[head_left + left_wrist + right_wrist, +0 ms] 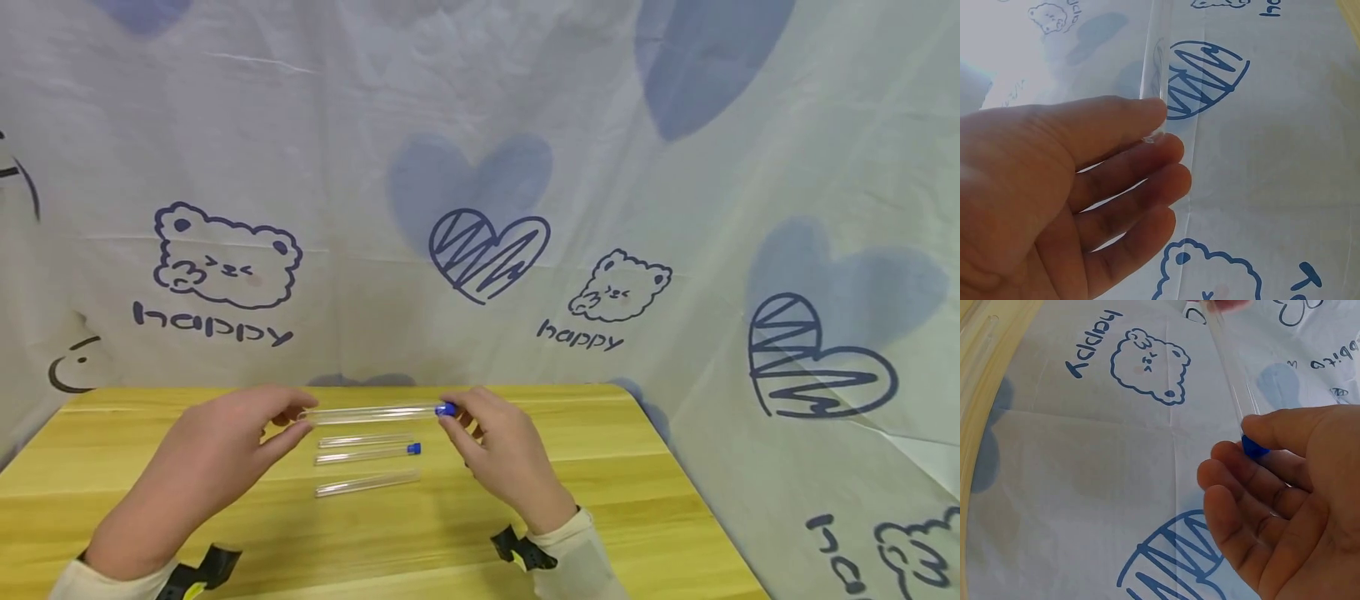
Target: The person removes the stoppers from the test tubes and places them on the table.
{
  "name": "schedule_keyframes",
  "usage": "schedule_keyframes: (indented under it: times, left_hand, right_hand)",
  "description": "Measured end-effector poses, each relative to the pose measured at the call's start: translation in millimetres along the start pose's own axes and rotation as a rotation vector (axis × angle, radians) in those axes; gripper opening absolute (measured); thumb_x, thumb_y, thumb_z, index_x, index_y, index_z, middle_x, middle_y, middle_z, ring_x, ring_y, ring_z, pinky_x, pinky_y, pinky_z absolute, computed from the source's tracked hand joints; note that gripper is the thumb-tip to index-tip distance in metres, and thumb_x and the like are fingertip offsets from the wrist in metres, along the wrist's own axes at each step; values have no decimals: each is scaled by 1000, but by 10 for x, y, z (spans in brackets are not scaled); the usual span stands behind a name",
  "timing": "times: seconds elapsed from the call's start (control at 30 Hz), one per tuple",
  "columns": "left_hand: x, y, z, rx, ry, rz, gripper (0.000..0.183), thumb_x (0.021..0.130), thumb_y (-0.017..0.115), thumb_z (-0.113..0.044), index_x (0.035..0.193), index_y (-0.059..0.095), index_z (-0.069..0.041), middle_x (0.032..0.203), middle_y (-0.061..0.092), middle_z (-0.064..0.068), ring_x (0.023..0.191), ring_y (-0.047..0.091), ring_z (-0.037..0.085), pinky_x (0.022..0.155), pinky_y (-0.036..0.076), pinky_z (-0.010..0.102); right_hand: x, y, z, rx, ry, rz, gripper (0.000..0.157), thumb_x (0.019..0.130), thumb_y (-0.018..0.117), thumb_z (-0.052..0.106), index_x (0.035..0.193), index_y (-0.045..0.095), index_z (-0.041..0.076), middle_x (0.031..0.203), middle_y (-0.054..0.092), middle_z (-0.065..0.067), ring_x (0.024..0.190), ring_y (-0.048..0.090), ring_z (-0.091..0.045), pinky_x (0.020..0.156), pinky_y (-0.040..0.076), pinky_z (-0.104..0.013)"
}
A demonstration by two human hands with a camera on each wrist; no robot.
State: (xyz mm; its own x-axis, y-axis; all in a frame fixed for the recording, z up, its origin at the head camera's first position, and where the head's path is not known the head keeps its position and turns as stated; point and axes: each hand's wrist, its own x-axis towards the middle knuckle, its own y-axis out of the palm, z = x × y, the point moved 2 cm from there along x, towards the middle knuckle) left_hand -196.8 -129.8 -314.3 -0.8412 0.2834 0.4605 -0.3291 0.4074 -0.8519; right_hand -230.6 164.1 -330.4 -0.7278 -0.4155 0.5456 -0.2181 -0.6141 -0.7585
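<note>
Clear tube (375,413): slim, transparent, blue cap (446,409) on its right end. Lower middle of the head view, left of centre, near horizontal, right end a touch higher. Left hand (225,450) pinches the left end, thumb against fingers; right hand (504,454) pinches the capped end. Below it in frame, lying roughly parallel: upper tube (366,441), clear; middle tube (362,456), blue-capped at right; lower tube (367,483), clear, slightly slanted.
</note>
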Motion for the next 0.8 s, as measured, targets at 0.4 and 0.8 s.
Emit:
schedule_keyframes:
  times: [0.4, 0.8]
  left_hand:
    - [-20, 5, -19, 49, 50, -71, 18, 88, 83, -26, 105, 79, -21, 98, 77, -8, 80, 71, 12, 60, 56, 33]
    - [-29, -11, -43, 33, 56, -100, 16, 90, 81, -25, 105, 79, -21, 99, 76, -8, 82, 72, 14, 60, 57, 34]
  right_hand:
    - [-1, 16, 13, -25, -13, -27, 15, 100, 72, 19, 114, 71, 13, 98, 69, 6, 82, 62, -5, 68, 58, -24]
    - [-3, 33, 6, -90, -80, -136, 14, 98, 74, 19, 111, 72, 13, 94, 69, 6, 78, 63, -6, 63, 54, -20]
